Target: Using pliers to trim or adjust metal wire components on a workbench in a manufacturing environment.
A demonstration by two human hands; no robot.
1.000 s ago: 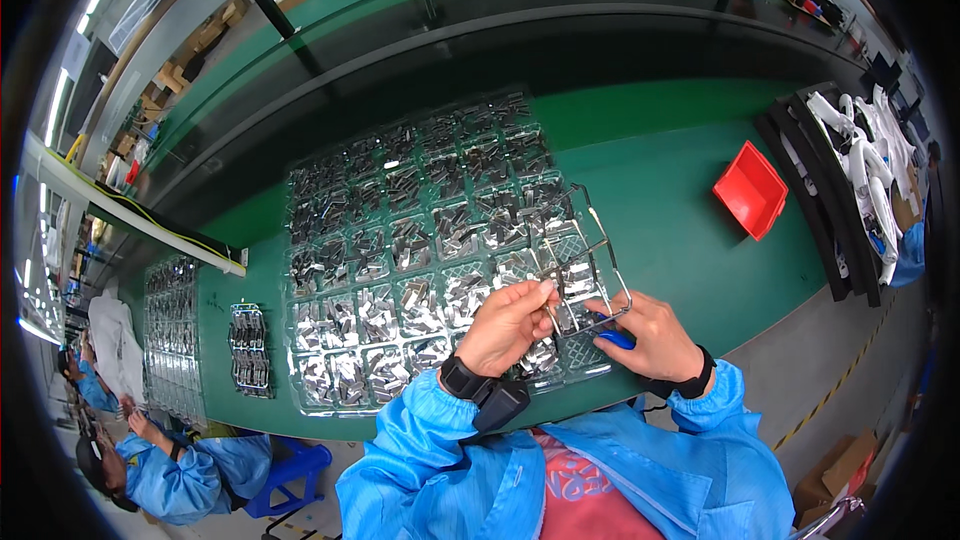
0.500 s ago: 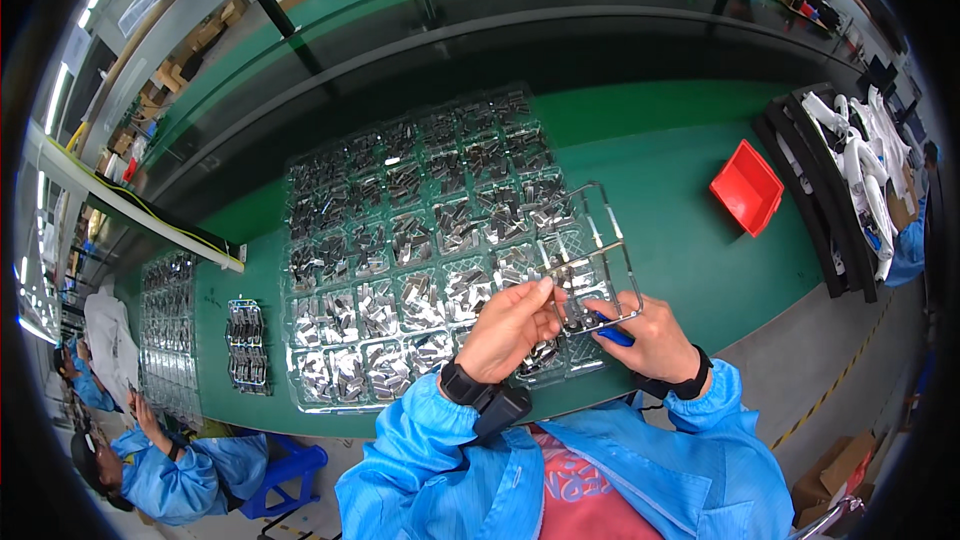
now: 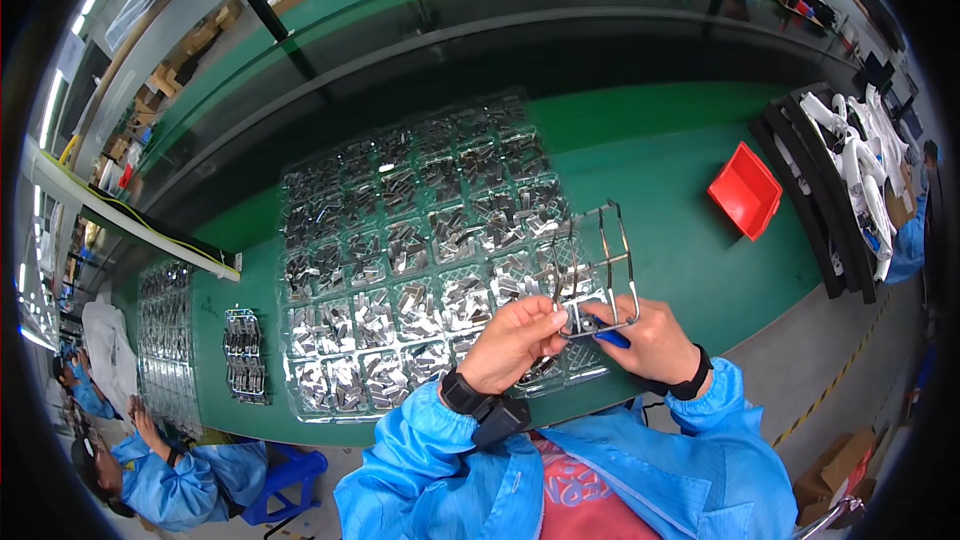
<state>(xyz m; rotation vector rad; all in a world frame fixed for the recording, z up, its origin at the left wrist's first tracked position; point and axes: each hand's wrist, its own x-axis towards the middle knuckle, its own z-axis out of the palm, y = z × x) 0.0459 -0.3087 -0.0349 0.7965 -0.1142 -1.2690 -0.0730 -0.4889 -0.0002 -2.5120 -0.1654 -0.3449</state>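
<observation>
Wire frame [image 3: 600, 270], thin metal, sits lower centre of the frame, pinched at its near end by both hands: left hand [image 3: 515, 340] closed on its left corner, right hand [image 3: 650, 340] closed on the right side along with a blue tool [image 3: 612, 338]. Beneath it lies a clear compartment tray [image 3: 400, 270] filled with small metal parts on the green bench [image 3: 690, 230]. Red bin [image 3: 745, 190] sits at right; another worker [image 3: 150, 470] is seated lower left.
</observation>
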